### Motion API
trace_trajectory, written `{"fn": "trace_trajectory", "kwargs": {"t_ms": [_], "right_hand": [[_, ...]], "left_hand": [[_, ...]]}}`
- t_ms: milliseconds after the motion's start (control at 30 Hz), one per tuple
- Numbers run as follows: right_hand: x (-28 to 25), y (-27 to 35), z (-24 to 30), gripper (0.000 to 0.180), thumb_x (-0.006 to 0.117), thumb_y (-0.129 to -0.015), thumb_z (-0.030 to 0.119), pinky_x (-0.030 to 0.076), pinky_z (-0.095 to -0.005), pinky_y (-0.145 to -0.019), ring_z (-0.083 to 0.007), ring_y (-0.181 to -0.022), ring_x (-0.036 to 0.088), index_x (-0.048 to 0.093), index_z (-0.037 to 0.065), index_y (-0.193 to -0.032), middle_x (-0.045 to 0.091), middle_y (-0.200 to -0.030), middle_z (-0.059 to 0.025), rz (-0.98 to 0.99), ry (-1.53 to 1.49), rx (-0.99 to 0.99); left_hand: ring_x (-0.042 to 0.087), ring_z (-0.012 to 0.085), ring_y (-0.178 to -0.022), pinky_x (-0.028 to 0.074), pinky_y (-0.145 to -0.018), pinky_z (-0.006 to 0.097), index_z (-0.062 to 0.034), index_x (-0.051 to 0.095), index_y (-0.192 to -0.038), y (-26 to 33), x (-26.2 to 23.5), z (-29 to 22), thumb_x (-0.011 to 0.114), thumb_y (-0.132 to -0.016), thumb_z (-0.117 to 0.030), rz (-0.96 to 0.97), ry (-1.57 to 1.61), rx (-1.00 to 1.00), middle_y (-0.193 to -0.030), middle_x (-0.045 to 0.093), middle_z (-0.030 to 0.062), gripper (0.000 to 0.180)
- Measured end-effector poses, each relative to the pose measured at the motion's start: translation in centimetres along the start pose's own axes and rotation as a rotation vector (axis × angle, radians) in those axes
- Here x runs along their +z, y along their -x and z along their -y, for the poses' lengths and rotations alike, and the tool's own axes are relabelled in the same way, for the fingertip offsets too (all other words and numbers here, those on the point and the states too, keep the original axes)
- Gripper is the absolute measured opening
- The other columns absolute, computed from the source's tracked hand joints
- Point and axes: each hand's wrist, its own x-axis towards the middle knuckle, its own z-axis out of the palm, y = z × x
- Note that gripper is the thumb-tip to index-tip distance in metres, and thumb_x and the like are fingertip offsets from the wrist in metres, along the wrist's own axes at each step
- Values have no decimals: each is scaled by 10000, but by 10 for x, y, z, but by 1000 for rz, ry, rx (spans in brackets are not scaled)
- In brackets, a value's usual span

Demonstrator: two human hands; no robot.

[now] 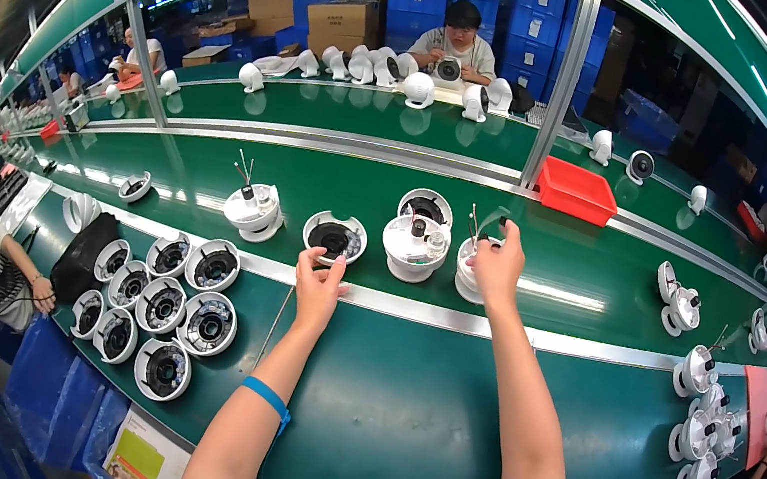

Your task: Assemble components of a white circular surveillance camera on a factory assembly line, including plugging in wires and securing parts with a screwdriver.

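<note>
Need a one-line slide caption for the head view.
Left hand touches an open dome camera base while right hand grips a white camera housing on the green conveyor.

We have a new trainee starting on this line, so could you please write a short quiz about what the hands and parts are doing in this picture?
1. True or false: the left hand touches the open round camera housing on the green belt.
2. What does the right hand pinch between its fingertips?
A. a small dark part above a white camera unit
B. a screwdriver
C. a red tray
3. Fill in: the batch of round housings lies to the person's ____ on the green bench.

Key
1. True: its fingers rest on the near rim.
2. A.
3. Left.
</note>
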Motion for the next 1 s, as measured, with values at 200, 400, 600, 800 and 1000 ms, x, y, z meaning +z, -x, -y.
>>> {"fn": "trace_trajectory", "kwargs": {"t_ms": [200, 400, 600, 800, 1000], "right_hand": [[-65, 6, -14, 475, 689, -839, -16, 624, -358, -637, -243, -761, 759, 589, -47, -1302, 718, -1157, -168, 239, -95, 129], [-135, 67, 44, 292, 647, -810, -10, 555, -382, -685, -270, -738, 703, 676, -19, -1101, 714, -888, -188, 382, 146, -96], [-159, 109, 82, 395, 613, -791, -45, 563, -385, -749, -312, -784, 702, 682, -24, -1179, 724, -999, -210, 670, 304, -332], [-139, 132, 106, 714, 638, -817, -41, 594, -320, -661, -206, -776, 749, 468, -17, -1509, 638, -1393, -192, 984, -25, -5], [-95, 142, 72, 330, 644, -861, -4, 576, -334, -628, -252, -733, 737, 727, -30, -1180, 761, -908, -126, 901, 167, -183]], "left_hand": [[589, 304, -1173, 432, -1081, 396, -40, 541, -1366, 26, 6, -14, 657, -997, -154, -183, -318, 398, -1261, 605, 167, 403], [637, 229, -1226, 509, -1038, 346, -60, 416, -1579, 94, 13, -46, 610, -1018, -102, -84, 372, -239, -1395, 608, 151, 596], [632, 231, -1242, 518, -1057, 446, -82, 585, -1393, 130, 23, -55, 493, -1101, -371, 204, 736, -692, -1332, 669, 77, 421], [550, 309, -1355, 472, -1115, 595, -147, 450, -1497, 139, 18, -67, 387, -1117, -509, 401, 877, -678, -1475, 551, 111, 529], [530, 276, -1387, 485, -1114, 570, -167, 425, -1524, 136, 7, -49, 427, -1077, -594, 519, 858, -648, -1502, 530, 96, 619]]}}
